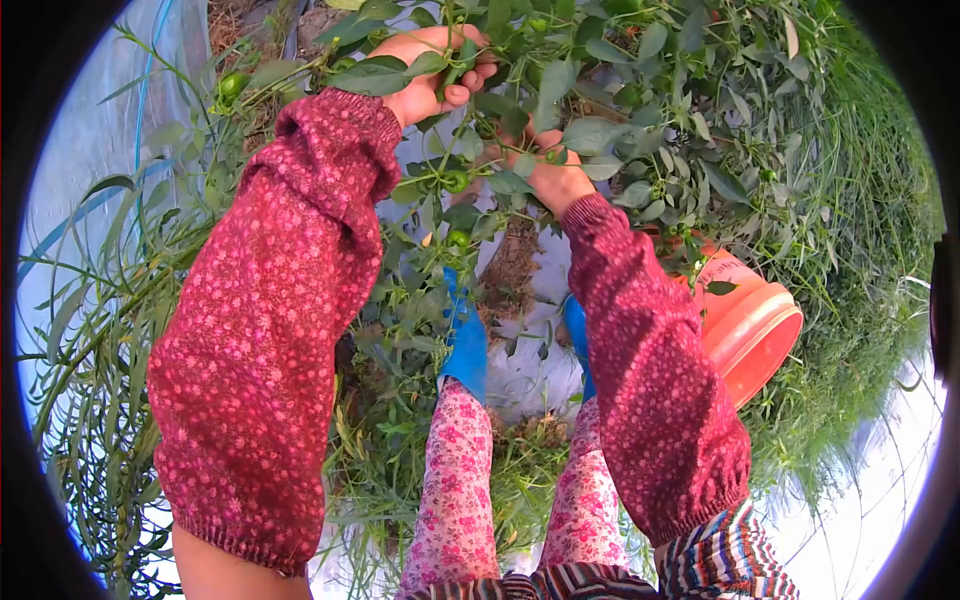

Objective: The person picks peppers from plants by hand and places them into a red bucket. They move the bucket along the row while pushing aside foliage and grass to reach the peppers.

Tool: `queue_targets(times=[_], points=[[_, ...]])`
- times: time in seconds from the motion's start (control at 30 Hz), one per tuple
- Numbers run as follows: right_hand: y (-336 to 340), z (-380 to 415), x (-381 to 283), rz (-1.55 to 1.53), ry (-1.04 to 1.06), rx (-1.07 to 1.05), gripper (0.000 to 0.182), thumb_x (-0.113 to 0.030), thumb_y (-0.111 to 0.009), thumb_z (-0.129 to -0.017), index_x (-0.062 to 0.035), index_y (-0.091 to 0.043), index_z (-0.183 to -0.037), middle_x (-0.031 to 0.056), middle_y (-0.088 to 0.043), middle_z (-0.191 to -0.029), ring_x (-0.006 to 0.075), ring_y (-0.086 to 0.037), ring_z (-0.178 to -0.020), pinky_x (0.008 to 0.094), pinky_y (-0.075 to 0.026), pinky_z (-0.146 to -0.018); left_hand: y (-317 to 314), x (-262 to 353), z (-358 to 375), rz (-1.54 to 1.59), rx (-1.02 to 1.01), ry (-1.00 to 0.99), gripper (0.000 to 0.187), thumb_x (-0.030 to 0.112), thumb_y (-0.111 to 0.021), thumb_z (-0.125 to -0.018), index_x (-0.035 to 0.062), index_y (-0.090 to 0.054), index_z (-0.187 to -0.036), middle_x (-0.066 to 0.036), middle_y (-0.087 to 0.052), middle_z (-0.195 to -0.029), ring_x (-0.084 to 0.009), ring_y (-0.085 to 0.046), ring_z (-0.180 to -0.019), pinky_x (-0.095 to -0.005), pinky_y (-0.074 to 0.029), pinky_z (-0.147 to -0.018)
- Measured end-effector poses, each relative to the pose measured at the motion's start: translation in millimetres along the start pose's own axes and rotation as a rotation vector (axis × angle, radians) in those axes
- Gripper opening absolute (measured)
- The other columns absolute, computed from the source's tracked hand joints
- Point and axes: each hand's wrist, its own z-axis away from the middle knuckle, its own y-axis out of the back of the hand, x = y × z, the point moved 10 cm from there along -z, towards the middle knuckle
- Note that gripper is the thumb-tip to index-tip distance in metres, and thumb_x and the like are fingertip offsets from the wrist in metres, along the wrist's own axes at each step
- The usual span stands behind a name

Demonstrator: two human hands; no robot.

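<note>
In the upper middle of the head view, my left hand (pixel 435 75) reaches into a leafy pepper plant (pixel 560 85). Its fingers curl closed around a green part of the plant; leaves partly cover what it is. Lower and to the right, my right hand (pixel 550 175) is among the leaves, its fingers largely hidden. A bit of glossy green shows beside those fingers. Small green peppers hang nearby: one pepper (pixel 456 182) below my left hand, another pepper (pixel 458 238) lower down, and a third pepper (pixel 233 85) on a branch at the left.
An orange-red bucket (pixel 755 320) lies tipped beside my right forearm, its mouth facing lower right. Tall grass (pixel 860 190) grows along the right, and long-leaved weeds (pixel 110 330) at the left. Pale plastic sheeting (pixel 525 375) covers ground between my blue boots (pixel 465 345).
</note>
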Motion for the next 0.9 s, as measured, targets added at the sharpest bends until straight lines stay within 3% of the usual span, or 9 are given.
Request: queue_targets(times=[0.1,0.17,0.27,0.37,0.4,0.57,0.67,0.77,0.9], points=[[-38,-12,-17,-0.212,0.061,-0.255,0.049,-0.022,-0.071,-0.078,-0.0034,-0.052,-0.118,0.0077,-0.06,-0.106,0.0137,-0.057,-0.095,0.0274,-0.046,-0.081,-1,0,0,-0.063,0.103,-0.025,0.029,0.019,-0.046,-0.091,0.0022,-0.053,-0.114,-0.019,-0.053,-0.104,-0.021,-0.05,-0.076,-0.027,-0.041,-0.056],[-48,-22,22,-0.295,0.06,-0.25,0.053,-0.023,-0.071,-0.078,-0.0042,-0.048,-0.122,0.0073,-0.06,-0.108,0.0129,-0.056,-0.096,0.0283,-0.047,-0.079,-4,2,2,-0.068,0.129,-0.034,0.029,0.017,-0.044,-0.091,0.0019,-0.053,-0.114,-0.019,-0.053,-0.104,-0.0213,-0.05,-0.076,-0.0267,-0.04,-0.056],[-29,-6,12,0.238,-0.254,-0.1,0.045,-0.02,-0.068,-0.081,-0.0038,-0.051,-0.119,0.0081,-0.063,-0.104,0.0125,-0.058,-0.093,0.0284,-0.048,-0.077,1,3,3,-0.06,0.167,-0.034,0.028,0.017,-0.044,-0.091,0.0019,-0.053,-0.113,-0.019,-0.054,-0.103,-0.0212,-0.05,-0.076,-0.0261,-0.04,-0.056],[-26,18,-22,-0.636,-0.251,-0.232,0.037,-0.012,-0.065,-0.083,0.0019,-0.053,-0.115,0.0109,-0.061,-0.105,0.0161,-0.059,-0.085,0.0277,-0.049,-0.07,6,0,1,-0.075,0.165,-0.032,0.028,0.017,-0.045,-0.09,0.0022,-0.054,-0.113,-0.018,-0.054,-0.102,-0.0211,-0.05,-0.077,-0.0257,-0.04,-0.056],[-18,20,-29,-0.581,-0.16,-0.175,0.026,-0.011,-0.067,-0.081,-0.0013,-0.061,-0.105,0.0049,-0.065,-0.091,0.0136,-0.06,-0.078,0.0277,-0.05,-0.069,3,-3,0,-0.054,0.084,-0.009,0.028,0.017,-0.045,-0.09,0.0021,-0.054,-0.113,-0.018,-0.054,-0.102,-0.021,-0.05,-0.078,-0.0258,-0.04,-0.056],[-13,49,-9,-0.842,-0.418,-0.102,0.025,-0.013,-0.069,-0.08,-0.0025,-0.064,-0.102,0.005,-0.066,-0.094,0.0116,-0.06,-0.079,0.028,-0.052,-0.071,-3,-25,0,-0.038,0.069,0.04,0.029,0.019,-0.047,-0.09,0.0013,-0.054,-0.111,-0.017,-0.055,-0.101,-0.0201,-0.05,-0.076,-0.0259,-0.04,-0.055],[-39,57,-28,-1.205,-0.295,-0.28,0.04,-0.012,-0.071,-0.078,-0.0035,-0.058,-0.115,0.0079,-0.064,-0.099,0.0152,-0.062,-0.081,0.0291,-0.052,-0.072,-1,-24,-1,-0.138,0.097,0.002,0.028,0.023,-0.053,-0.089,0.002,-0.057,-0.107,-0.012,-0.059,-0.095,-0.0157,-0.051,-0.071,-0.023,-0.039,-0.051],[-30,60,-31,-0.957,-0.292,-0.423,0.047,-0.008,-0.066,-0.082,0.0017,-0.048,-0.124,0.0111,-0.061,-0.108,0.0198,-0.062,-0.09,0.0298,-0.05,-0.082,4,-21,5,-0.253,0.019,-0.064,0.028,0.027,-0.057,-0.088,0.0028,-0.059,-0.103,-0.009,-0.061,-0.093,-0.0115,-0.052,-0.069,-0.0189,-0.04,-0.05],[-42,41,-42,-1.0,-0.224,-0.421,0.039,-0.014,-0.06,-0.087,0.0005,-0.048,-0.121,0.011,-0.063,-0.101,0.0203,-0.062,-0.086,0.0269,-0.051,-0.075,11,-26,25,-0.293,0.092,-0.063,0.038,0.03,-0.054,-0.091,0.002,-0.053,-0.117,-0.01,-0.059,-0.102,-0.0102,-0.05,-0.067,-0.0183,-0.039,-0.047]])
